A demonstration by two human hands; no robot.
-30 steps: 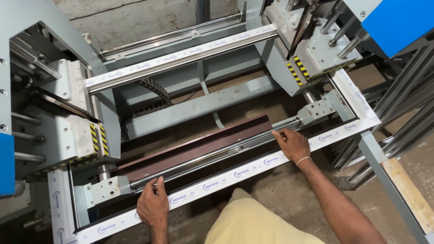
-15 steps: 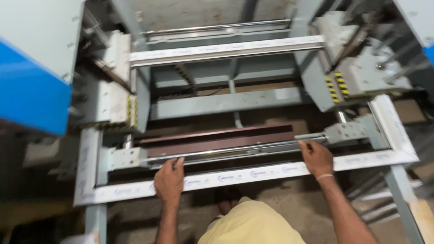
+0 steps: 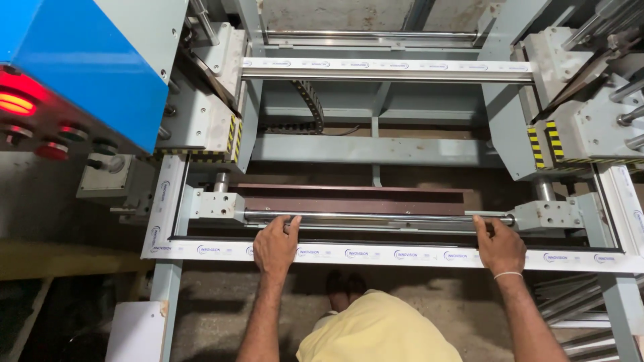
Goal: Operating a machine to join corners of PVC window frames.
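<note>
Fingers first: on our left hand (image 3: 275, 247) the fingertips are curling over the far edge of the white frame (image 3: 376, 255), reaching toward the steel rod (image 3: 376, 217) just behind it, with the palm lying flat on the near rail. Same deal on our right hand (image 3: 500, 248): fingers are bending over the rail's far edge, thumb tucked alongside. Neither hand is really clamping anything, they're more pressing and hooking than gripping; whether the tips actually touch the rod, we can't tell.

The frame is sitting in the welder (image 3: 201, 124), near rail across the front, far rail up between the two heads, side rails running back at the left and right.

For doing this bit well, we reckon keeping both hands pushing evenly is the trick, so the rail is seating square against the stops and not skewing. Fingers are better kept off the rod and away from the striped clamp blocks (image 3: 542, 144).

Wrists are straight, forearms are coming up from below, spread wide, right wrist wearing a thin band (image 3: 508, 275).
</note>
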